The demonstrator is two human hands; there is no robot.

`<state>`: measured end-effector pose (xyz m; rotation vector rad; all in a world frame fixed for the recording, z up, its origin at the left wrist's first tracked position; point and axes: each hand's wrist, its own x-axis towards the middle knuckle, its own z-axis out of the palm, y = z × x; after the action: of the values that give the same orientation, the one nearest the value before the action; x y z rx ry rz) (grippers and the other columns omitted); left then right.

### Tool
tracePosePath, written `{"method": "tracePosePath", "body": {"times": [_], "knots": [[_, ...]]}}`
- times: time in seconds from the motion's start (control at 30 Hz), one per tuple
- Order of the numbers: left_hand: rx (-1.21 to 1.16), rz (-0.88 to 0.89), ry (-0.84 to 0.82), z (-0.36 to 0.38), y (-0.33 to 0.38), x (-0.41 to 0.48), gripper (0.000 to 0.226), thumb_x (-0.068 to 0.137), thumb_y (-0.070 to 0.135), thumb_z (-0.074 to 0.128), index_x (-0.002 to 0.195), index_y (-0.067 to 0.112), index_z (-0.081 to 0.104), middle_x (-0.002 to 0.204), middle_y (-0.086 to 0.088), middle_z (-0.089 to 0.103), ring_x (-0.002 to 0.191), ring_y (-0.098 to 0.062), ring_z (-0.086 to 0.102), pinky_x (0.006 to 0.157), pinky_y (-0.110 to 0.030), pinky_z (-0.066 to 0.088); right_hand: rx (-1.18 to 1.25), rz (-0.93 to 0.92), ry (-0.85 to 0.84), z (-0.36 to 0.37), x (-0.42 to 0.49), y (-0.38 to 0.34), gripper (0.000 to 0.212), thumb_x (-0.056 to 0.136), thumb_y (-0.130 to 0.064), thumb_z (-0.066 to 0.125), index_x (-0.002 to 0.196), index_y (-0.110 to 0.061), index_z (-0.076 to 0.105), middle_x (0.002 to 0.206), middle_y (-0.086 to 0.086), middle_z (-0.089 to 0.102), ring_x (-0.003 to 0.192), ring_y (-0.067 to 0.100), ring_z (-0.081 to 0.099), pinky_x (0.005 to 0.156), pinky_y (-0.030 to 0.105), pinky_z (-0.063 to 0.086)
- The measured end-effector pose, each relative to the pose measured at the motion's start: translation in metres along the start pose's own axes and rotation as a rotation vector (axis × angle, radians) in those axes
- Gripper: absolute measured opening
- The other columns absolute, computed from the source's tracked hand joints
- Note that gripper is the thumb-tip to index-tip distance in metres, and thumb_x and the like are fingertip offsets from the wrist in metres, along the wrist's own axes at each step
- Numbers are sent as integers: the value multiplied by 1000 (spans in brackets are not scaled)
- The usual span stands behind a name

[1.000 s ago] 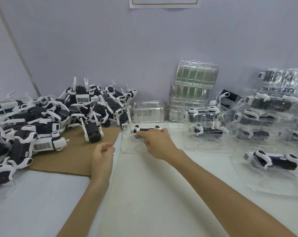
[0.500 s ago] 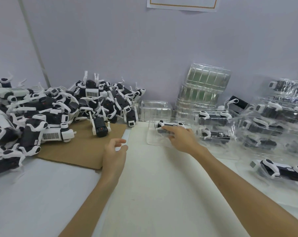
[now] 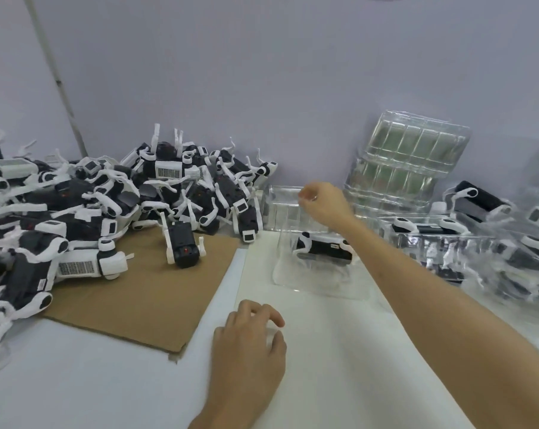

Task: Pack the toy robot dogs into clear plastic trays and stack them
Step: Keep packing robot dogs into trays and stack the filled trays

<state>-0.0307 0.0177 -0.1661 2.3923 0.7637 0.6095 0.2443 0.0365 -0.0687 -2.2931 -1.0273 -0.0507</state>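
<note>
Right hand (image 3: 321, 203) curled at clear tray (image 3: 282, 209), grip unclear; left hand (image 3: 249, 346) relaxed beside cardboard (image 3: 144, 292).

At the back, plain pale lilac painted wall (image 3: 262, 72), softly and evenly lit. On its left part, thin grey strip (image 3: 54, 72), slanted down to the desk's far edge. Below, flat white desk (image 3: 76, 382); on its left half, flat brown cardboard sheet (image 3: 144, 292), just beside a cream-white flat board (image 3: 339, 351).

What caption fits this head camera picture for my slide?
Right hand at the empty clear trays; one toy robot dog already lies in its tray.
</note>
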Motion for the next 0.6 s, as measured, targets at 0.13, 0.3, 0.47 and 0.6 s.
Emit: {"method": "tracePosePath", "body": {"times": [0.13, 0.3, 0.47, 0.6], "knots": [[65, -4, -46, 4, -2, 10, 9, 94, 42, 47, 101, 46, 42, 111, 25, 28, 113, 3, 39, 82, -23, 26, -241, 20, -280, 7, 38, 2, 40, 93, -30, 64, 132, -23, 59, 133, 0, 60, 124, 25, 54, 107, 40, 41], [115, 7, -74, 6, -3, 18, 22, 71, 48, 72, 88, 44, 58, 102, 25, 41, 93, 7, 53, 65, -9, 24, -581, -83, -236, 26, 50, 9, 28, 95, -26, 49, 120, -26, 62, 124, -3, 63, 118, 26, 55, 100, 40, 37], [21, -6, -89, 5, -6, 18, 17, 78, 39, 68, 95, 39, 64, 106, 21, 42, 102, -2, 55, 69, -12, 23, -490, -96, -107, 20, 49, 12, 29, 97, -13, 43, 112, -22, 66, 113, 0, 67, 101, 26, 57, 99, 41, 36], [116, 17, -71, 8, -7, 12, 17, 93, 45, 47, 109, 43, 49, 108, 27, 24, 113, 6, 38, 77, -23, 20, -433, -108, -62, 2, 40, 7, 24, 99, -15, 47, 113, -20, 65, 107, 2, 67, 102, 28, 59, 99, 43, 35]]}}
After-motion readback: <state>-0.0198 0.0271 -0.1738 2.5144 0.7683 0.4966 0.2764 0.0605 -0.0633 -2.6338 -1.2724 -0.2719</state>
